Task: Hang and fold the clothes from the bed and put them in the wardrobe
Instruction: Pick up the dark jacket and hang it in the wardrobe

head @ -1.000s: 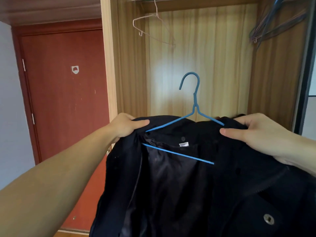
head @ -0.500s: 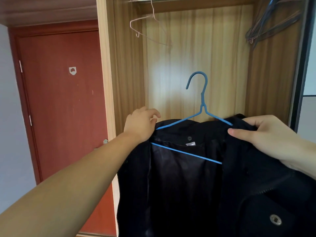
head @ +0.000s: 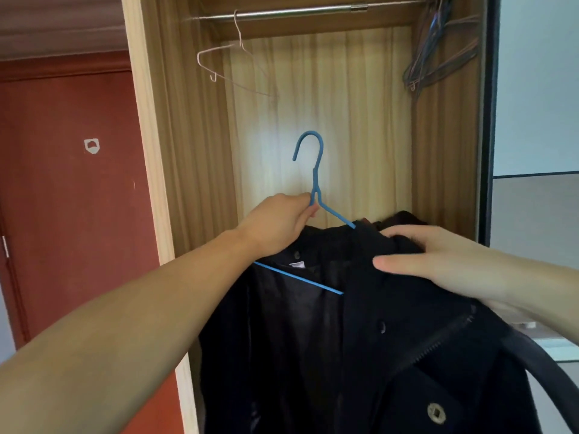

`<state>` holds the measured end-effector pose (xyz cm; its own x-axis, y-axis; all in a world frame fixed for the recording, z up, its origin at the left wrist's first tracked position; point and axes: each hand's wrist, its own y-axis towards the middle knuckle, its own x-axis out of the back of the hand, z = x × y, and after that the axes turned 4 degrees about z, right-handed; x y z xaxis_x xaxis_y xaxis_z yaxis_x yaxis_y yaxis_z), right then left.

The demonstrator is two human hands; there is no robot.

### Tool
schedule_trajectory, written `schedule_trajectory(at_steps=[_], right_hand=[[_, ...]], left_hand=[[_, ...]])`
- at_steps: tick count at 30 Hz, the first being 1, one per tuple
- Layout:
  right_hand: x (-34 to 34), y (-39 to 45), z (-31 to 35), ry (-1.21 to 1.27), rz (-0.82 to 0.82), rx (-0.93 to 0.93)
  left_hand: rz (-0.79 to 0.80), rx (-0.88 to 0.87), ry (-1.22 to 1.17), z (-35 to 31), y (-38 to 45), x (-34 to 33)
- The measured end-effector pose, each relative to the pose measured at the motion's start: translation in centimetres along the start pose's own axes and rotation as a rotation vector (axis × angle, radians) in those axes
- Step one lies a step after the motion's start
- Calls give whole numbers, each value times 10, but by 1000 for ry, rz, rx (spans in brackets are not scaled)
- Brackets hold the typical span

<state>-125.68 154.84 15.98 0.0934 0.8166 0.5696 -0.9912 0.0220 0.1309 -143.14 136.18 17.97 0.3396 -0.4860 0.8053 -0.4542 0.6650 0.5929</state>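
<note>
From the head view, the left hand (head: 282, 219) has moved from the dark coat's (head: 360, 339) shoulder to pinch the blue hanger (head: 315, 183) at its neck. The right hand (head: 438, 261) grips the collar, seemingly curled. The coat, hangered, is ready for the wardrobe rail (head: 297, 12).

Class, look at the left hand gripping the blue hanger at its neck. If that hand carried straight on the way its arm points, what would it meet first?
Probably the pale wood-grain back panel of the wardrobe. The left hand, holding the blue wire hanger, points forward and up into open space; depth is unclear.
</note>
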Motion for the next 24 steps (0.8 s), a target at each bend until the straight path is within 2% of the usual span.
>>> schedule_trajectory(at_steps=[5, 7, 10, 12, 14, 18, 21, 24], right_hand=[[-4, -18, -11, -206, -48, 17], [-11, -17, -8, -109, -17, -14], [-9, -7, 7, 205, -94, -32], [1, 3, 25, 274, -156, -18], [18, 15, 46, 243, -234, 5], [57, 45, 98, 89, -430, 109], [80, 60, 135, 63, -496, 228], [98, 75, 164, -4, -544, 336]], left_hand=[[-14, 56, 45, 0, 11, -1], [-38, 110, 90, -2, 19, -3], [-91, 216, 87, -5, 33, 0], [-150, 272, -38, -7, 44, 5], [-226, 300, -250, -16, 52, 14], [-371, 198, -518, -45, 62, 35], [-439, 173, -758, -67, 63, 56], [-419, 122, -782, -87, 63, 65]])
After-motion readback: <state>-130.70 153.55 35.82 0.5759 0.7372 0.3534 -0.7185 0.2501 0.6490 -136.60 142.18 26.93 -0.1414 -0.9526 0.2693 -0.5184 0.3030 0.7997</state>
